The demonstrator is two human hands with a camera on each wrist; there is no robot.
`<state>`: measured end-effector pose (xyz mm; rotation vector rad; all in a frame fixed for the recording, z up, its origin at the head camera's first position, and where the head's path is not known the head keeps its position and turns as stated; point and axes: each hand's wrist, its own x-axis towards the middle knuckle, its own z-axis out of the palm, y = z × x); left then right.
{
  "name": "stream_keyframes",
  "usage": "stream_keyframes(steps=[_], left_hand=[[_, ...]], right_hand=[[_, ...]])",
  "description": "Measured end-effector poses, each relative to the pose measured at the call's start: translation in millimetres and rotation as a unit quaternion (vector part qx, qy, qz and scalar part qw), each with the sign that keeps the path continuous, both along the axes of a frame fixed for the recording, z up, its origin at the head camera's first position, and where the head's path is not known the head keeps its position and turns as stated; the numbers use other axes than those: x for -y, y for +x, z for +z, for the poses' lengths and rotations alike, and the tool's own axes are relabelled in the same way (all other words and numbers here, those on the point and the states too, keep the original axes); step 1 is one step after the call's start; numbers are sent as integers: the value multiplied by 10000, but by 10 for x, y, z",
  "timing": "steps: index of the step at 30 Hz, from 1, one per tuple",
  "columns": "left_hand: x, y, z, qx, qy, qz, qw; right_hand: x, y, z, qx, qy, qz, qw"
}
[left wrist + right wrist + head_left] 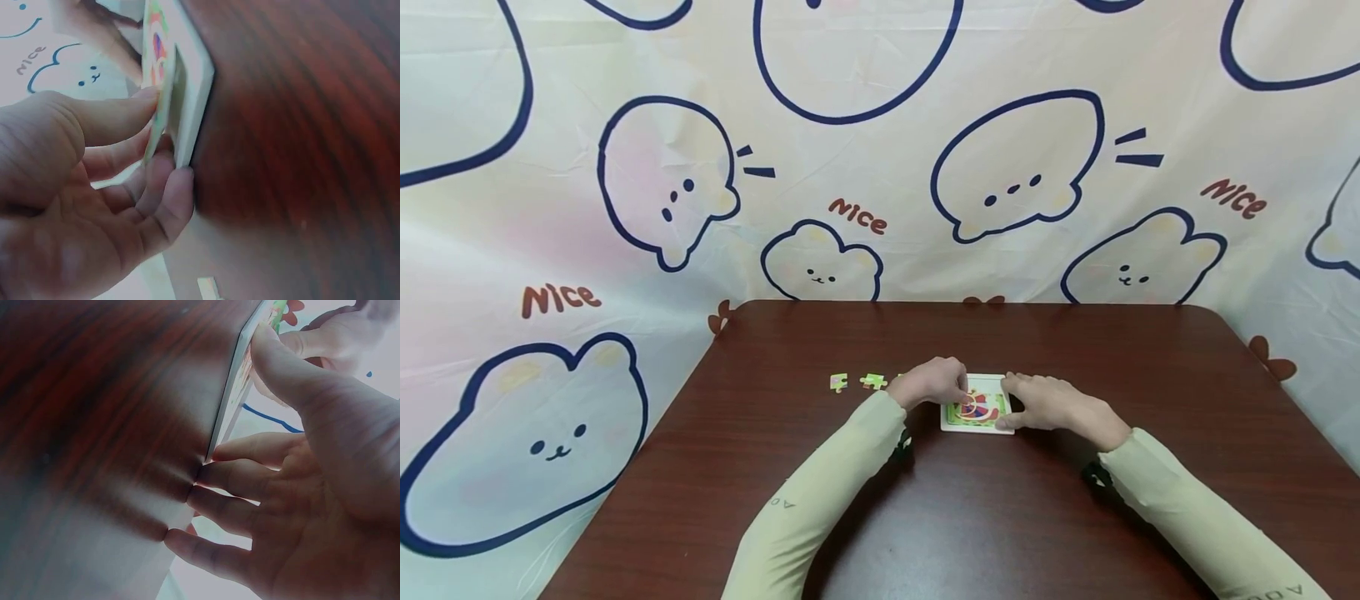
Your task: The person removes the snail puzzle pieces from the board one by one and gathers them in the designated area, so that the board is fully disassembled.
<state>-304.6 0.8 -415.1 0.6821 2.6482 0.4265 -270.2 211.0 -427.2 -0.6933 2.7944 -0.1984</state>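
Note:
A white puzzle tray (987,382) lies on the table, holding a colourful picture (992,410) with a green border. My left hand (934,380) is at the tray's left side. In the left wrist view, its thumb and fingers pinch a thin printed puzzle piece (164,103), tilted up from the tray's edge. Two of its fingertips touch the tray wall. My right hand (1051,405) braces the tray's right side, thumb on the near corner and index finger by the far one. Its other fingers (219,509) stretch out with their tips on the table.
Two loose green puzzle pieces, one (838,382) farther left than the other (873,382), lie left of the tray. A bit of green shows behind my left wrist. The dark brown table (760,467) meets a printed cloth backdrop (910,183) at its far edge.

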Motion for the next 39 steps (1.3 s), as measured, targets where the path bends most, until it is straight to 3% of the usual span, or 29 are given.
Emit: stream_keyframes(steps=[8,17,24,29,35,39], left_hand=[[37,0,28,86,-2,-197,9998],[54,38,4,-340,-48,-396,9986],[46,34,23,-193,-129,-450,9987],[46,14,32,-106,-171,-649,9977],[37,14,30,-163,-227,-725,9970],[18,38,37,-339,-327,-938,9945]], right_hand=[[-9,-10,0,14,16,-36,10000],[1,-5,-9,10,39,-35,10000],[2,-3,-18,-14,39,-4,10000],[4,1,-15,19,36,-25,10000],[2,4,-6,11,4,-9,10000],[-5,-3,0,20,-6,-28,10000]])
